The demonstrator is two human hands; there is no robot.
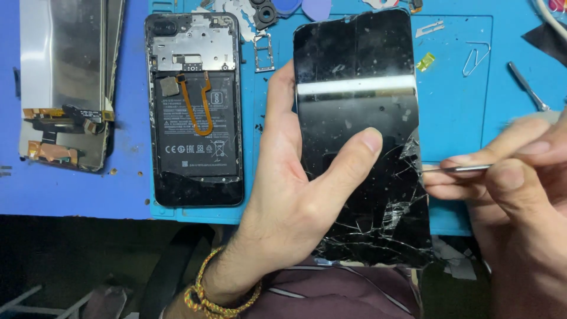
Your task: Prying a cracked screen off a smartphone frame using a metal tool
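The left hand [295, 177] is gripping the cracked black screen panel [360, 136], its long axis running near to far. The right hand [520, 171], just right of it, is pinching a thin metal tool [458, 169] whose tip is touching the panel's shattered right edge.

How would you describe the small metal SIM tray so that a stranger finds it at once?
Start at the blue work mat. Between the opened phone and the cracked black screen lies the SIM tray, a thin silver frame with empty rectangular windows, unlike the bent paper clip.
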